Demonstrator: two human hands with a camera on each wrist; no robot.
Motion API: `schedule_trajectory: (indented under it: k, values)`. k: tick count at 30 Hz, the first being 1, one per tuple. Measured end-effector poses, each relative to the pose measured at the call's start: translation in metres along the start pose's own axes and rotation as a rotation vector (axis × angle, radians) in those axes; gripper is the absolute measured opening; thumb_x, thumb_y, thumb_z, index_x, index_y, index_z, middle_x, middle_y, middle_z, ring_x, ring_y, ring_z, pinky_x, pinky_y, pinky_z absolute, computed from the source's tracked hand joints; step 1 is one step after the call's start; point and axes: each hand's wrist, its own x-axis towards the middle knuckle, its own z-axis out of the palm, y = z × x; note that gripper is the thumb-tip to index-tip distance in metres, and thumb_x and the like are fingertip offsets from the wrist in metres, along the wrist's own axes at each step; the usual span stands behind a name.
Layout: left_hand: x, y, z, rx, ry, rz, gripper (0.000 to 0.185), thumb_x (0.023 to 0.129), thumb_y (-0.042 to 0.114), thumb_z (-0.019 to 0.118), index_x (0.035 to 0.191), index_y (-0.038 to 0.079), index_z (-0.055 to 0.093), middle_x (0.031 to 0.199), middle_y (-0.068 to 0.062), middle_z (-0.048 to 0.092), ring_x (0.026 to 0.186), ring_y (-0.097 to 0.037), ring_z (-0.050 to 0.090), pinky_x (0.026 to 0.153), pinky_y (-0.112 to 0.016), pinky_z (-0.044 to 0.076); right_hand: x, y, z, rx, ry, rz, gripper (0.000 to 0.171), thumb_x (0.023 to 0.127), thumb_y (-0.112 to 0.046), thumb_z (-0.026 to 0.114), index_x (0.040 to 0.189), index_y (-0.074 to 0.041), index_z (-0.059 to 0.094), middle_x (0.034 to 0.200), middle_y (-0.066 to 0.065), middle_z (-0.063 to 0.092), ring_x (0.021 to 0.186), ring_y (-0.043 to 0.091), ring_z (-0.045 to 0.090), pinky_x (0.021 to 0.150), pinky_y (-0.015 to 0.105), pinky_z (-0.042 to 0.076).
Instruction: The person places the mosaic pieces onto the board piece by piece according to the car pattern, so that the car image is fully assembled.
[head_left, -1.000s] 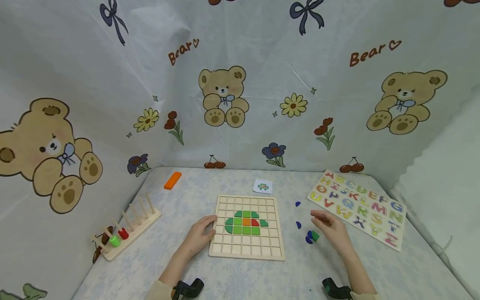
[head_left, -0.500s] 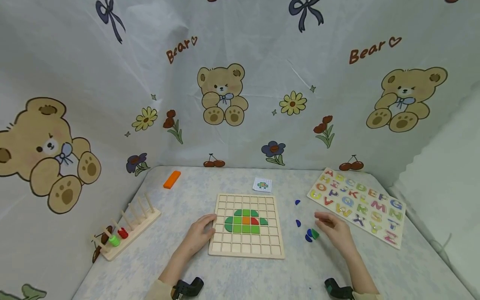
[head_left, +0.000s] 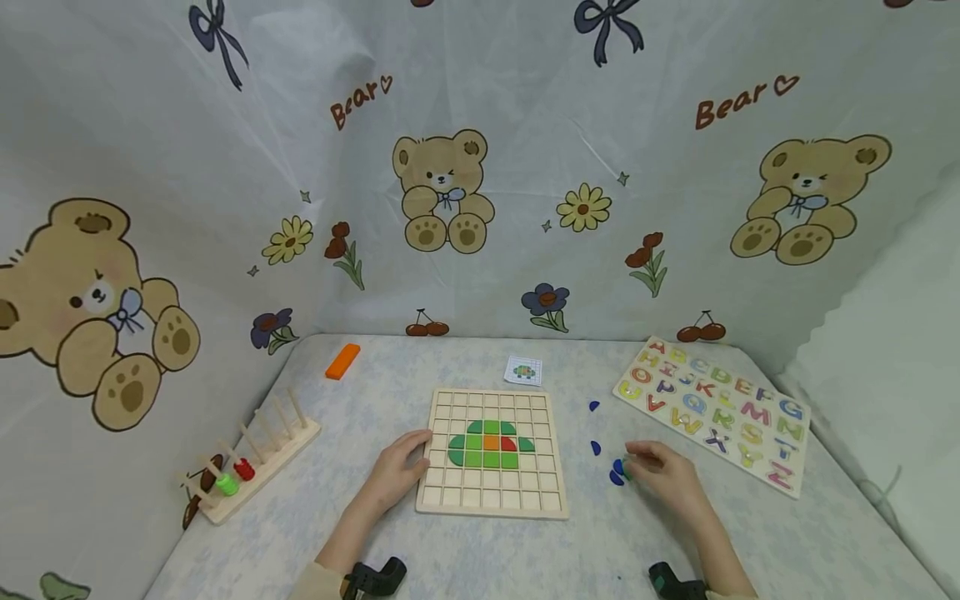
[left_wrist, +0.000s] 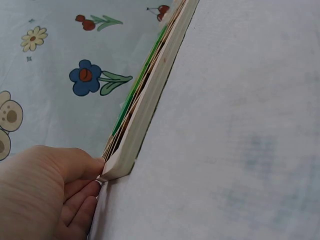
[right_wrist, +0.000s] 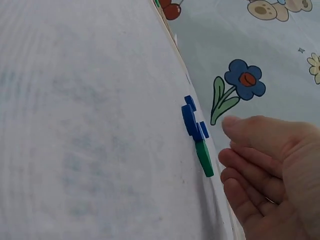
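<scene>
**Right hand closes in on the loose pieces beside the grid board**

A person's left hand (head_left: 401, 471) rests against the left edge of the wooden grid board (head_left: 491, 500) at centre frame, thumb on its corner in the left wrist view, fingers relaxed and gripping nothing. The right hand (head_left: 663, 475), lower right of centre, has drifted left and down over the past second and now hovers beside the green piece (right_wrist: 204, 158) and the blue pieces (right_wrist: 192, 120) lying on the bench (head_left: 375, 392). Its fingers are loosely spread, empty, not yet touching either. The approach suggests a piece is about to be picked up for the green, orange and red figure (head_left: 491, 444) already set in the board. Two more blue pieces (head_left: 594, 427) lie just above.
</scene>
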Motion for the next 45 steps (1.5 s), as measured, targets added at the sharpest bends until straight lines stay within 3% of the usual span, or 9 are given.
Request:
schedule_trajectory:
  k: [6, 11, 34, 45]
  values:
    - [0.001, 0.001, 0.0, 0.004, -0.001, 0.003, 0.046, 0.09, 0.009, 0.063, 0.134, 0.002, 0.052, 0.137, -0.014, 0.048, 0.129, -0.03, 0.041, 0.104, -0.047, 0.035, -0.001, 0.009, 0.001, -0.144, -0.005, -0.075, 0.037, 0.081, -0.021, 0.076, 0.11, -0.002, 0.065, 0.104, 0.009, 0.065, 0.099, 0.029, 0.06, 0.083, 0.043, 0.052]
    - [0.001, 0.002, 0.0, 0.007, -0.002, -0.001, 0.046, 0.09, 0.01, 0.063, 0.134, 0.003, 0.052, 0.137, -0.013, 0.048, 0.129, -0.03, 0.041, 0.105, -0.046, 0.034, -0.001, 0.013, 0.002, -0.179, 0.032, -0.116, 0.032, 0.08, -0.015, 0.076, 0.107, -0.002, 0.066, 0.1, 0.008, 0.065, 0.094, 0.027, 0.06, 0.081, 0.043, 0.052]
    - [0.0, 0.0, 0.001, 0.002, 0.006, 0.005, 0.046, 0.091, 0.01, 0.062, 0.134, 0.002, 0.052, 0.137, -0.013, 0.048, 0.129, -0.029, 0.041, 0.105, -0.046, 0.034, -0.006, 0.014, 0.004, -0.17, 0.063, -0.147, 0.031, 0.08, -0.005, 0.073, 0.11, 0.001, 0.064, 0.105, 0.013, 0.063, 0.099, 0.031, 0.059, 0.085, 0.048, 0.049]
    - [0.0, 0.0, 0.0, 0.002, -0.003, -0.001, 0.046, 0.091, 0.011, 0.062, 0.135, 0.003, 0.051, 0.138, -0.013, 0.048, 0.129, -0.029, 0.041, 0.105, -0.046, 0.034, -0.006, 0.016, 0.006, -0.167, 0.09, -0.154, 0.028, 0.08, -0.008, 0.074, 0.106, -0.001, 0.065, 0.101, 0.01, 0.064, 0.096, 0.03, 0.059, 0.083, 0.048, 0.049]
